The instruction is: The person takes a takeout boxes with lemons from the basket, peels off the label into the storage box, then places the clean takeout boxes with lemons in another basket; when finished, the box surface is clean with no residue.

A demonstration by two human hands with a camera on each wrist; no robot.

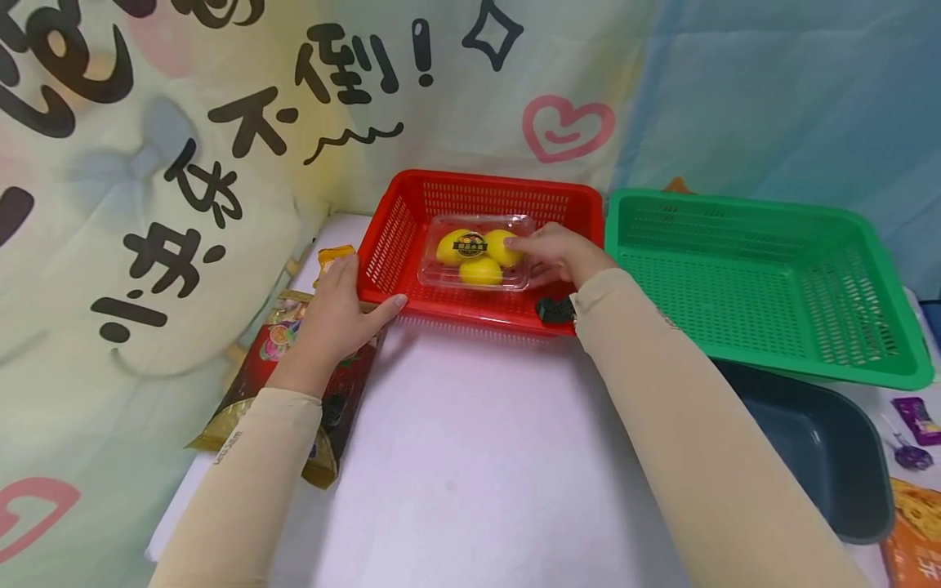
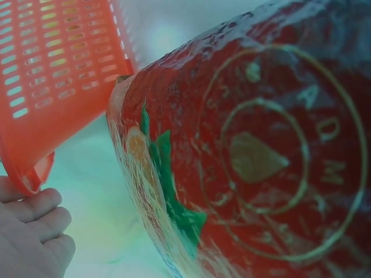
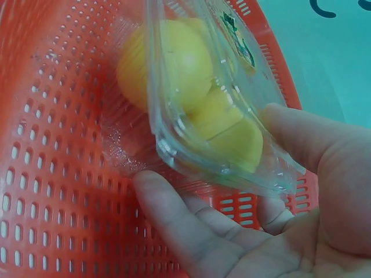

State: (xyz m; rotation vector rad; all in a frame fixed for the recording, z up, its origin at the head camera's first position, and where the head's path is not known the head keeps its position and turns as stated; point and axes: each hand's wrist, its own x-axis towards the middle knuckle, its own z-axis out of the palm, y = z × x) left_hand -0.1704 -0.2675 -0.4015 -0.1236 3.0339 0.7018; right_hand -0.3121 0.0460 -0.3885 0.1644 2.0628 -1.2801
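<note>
Within right hand [image 1: 564, 255] grip, fruit box [image 1: 472, 246] is inside red basket [image 1: 500, 183]; release seems outstanding. Left hand [image 1: 341, 314] holds rim [image 1: 441, 309].

Your head camera looks forward and down across the counter [image 1: 470, 457]; your close-up wrist views share its red basket [image 1: 470, 313].

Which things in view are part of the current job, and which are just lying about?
In the job, apparently:
- clear clamshell of yellow fruit, pinched by the right hand
- red basket, its rim gripped by the left hand

Lying about:
- green basket
- dark basin
- dark-red bag
- small yellow-orange packet
- purple lollipop
- purple packet
- orange packet
</note>
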